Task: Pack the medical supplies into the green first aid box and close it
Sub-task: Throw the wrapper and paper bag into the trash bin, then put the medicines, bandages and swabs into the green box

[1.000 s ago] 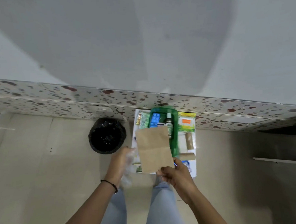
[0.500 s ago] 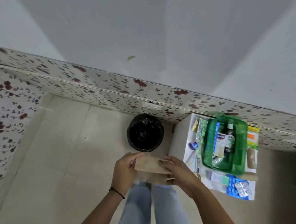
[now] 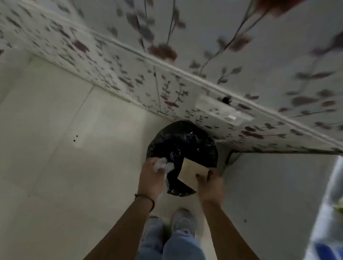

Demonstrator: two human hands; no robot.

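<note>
1. Since half a second ago the view has swung left and dropped closer: the black-lined bin now fills the middle, and both hands have gone from in front of the knees to over its near rim.
2. Left hand, with a dark band on its wrist, is closed around crumpled clear plastic wrap at the bin's near-left rim.
3. Right hand pinches a brown paper bag, which tilts down into the bin's mouth over the near-right rim.
4. Behind the bin, touching or nearly touching it, stands the flowered wall; a white socket plate sits on the wall just above the bin.
5. Left of the bin the pale tiled floor lies open and bare.
6. Right of the bin a low pale surface begins, its dark corner edge just beside the bin's rim.
7. Near side of the bin: the person's shoes and jeans, close under the hands.
8. Green first aid box: not visible now; only a blurred strip of supplies shows at the frame's right edge, well apart from the bin.
</note>
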